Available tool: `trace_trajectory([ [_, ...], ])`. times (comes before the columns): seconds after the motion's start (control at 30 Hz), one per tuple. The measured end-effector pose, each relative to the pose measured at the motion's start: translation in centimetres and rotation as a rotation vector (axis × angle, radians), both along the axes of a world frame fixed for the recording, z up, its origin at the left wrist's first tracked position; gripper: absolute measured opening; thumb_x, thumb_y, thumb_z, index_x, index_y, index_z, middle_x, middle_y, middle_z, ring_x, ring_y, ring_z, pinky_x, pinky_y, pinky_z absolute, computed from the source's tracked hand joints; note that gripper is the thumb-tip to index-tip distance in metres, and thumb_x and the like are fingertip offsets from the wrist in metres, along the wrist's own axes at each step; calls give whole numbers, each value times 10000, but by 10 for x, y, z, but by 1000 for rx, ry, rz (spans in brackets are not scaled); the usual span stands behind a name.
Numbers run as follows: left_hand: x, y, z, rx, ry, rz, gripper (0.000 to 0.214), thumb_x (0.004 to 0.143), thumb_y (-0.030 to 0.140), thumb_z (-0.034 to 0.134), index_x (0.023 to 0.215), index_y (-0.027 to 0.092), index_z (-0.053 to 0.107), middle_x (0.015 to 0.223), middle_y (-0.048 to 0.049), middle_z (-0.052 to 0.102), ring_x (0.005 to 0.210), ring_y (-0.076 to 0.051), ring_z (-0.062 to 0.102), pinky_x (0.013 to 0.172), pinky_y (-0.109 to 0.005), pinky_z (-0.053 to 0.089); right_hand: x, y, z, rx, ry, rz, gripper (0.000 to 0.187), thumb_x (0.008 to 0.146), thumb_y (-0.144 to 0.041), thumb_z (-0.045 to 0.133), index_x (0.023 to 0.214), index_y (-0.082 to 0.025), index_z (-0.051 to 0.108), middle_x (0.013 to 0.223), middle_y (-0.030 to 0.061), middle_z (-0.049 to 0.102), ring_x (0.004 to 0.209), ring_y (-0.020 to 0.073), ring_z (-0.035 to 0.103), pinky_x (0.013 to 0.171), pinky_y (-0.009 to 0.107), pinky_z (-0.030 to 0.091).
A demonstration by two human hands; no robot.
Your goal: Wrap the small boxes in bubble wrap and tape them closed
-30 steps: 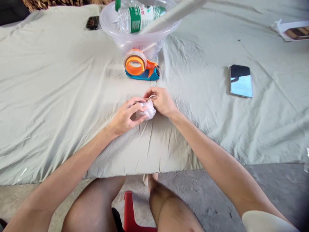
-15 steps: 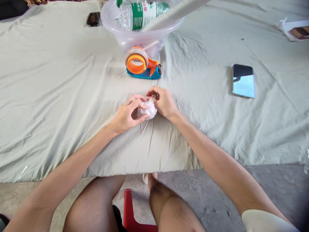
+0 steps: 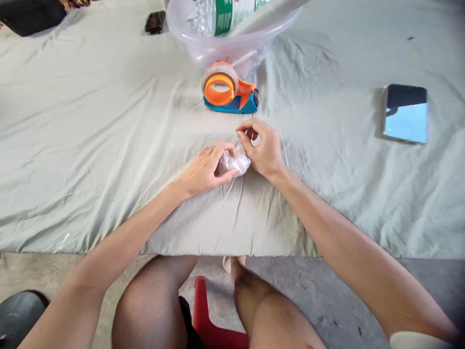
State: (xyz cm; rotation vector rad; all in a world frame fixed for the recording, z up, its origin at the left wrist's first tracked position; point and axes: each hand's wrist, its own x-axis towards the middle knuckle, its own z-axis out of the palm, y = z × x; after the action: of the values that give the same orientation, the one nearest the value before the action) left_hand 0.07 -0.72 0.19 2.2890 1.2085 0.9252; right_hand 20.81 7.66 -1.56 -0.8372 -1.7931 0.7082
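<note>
A small bundle in clear bubble wrap (image 3: 239,163) rests on the cloth near the table's front edge. My left hand (image 3: 210,167) is closed around it from the left, thumb below and fingers over the top. At the bundle's upper right is my right hand (image 3: 263,145), its thumb and forefinger in a pinch just above the wrap. Whatever the pinch holds, if anything, is too small to make out. Just beyond my hands stands an orange and blue tape dispenser (image 3: 229,89) with a roll of clear tape on it.
Behind the dispenser is a translucent plastic basin (image 3: 228,46) holding a green-labelled plastic bottle (image 3: 221,17). A phone (image 3: 406,114) lies to the right, and a small black object (image 3: 155,23) at the back left. A red stool (image 3: 203,310) shows between my legs.
The whole view has shifted, so things appear further right. My right hand's pinch has lifted slightly up and away from the bundle, while my left hand keeps hold of it.
</note>
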Motion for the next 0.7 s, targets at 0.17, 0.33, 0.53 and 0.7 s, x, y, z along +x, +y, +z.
trace_trajectory([
  [0.17, -3, 2, -6, 35, -45, -21, 304, 1072, 494, 719, 1233, 259, 614, 1290, -98, 765, 1179, -266, 772, 1027, -403, 616, 3, 0, 2, 62, 7, -34, 112, 1061, -355, 652, 986, -282, 691, 1020, 53, 775, 841, 222, 648, 843, 425, 583],
  [0.33, -7, 3, -11, 84, -98, -44, 311, 1098, 563, 703, 1123, 262, 629, 1302, -128, 778, 1233, -281, 785, 997, -421, 633, 1, -4, 5, 75, 17, -23, 126, 1079, -365, 627, 995, -283, 672, 1049, 54, 774, 857, 214, 656, 855, 416, 594],
  [0.53, -3, 0, -10, 150, -71, -28, 197, 1087, 413, 700, 1109, 247, 597, 1268, -116, 773, 1168, -263, 800, 984, -399, 649, -2, -13, 10, 23, 19, 45, 415, 1165, -616, 519, 1025, -260, 681, 1058, 71, 778, 926, 219, 697, 869, 402, 568],
  [0.7, -2, -6, -13, 231, -20, 9, 492, 1017, 358, 794, 1402, 228, 517, 1316, -121, 755, 1132, -273, 811, 957, -397, 674, 5, -20, 13, -48, -37, 146, 632, 1214, -685, 299, 1101, -231, 723, 923, 46, 760, 820, 201, 697, 811, 372, 569],
])
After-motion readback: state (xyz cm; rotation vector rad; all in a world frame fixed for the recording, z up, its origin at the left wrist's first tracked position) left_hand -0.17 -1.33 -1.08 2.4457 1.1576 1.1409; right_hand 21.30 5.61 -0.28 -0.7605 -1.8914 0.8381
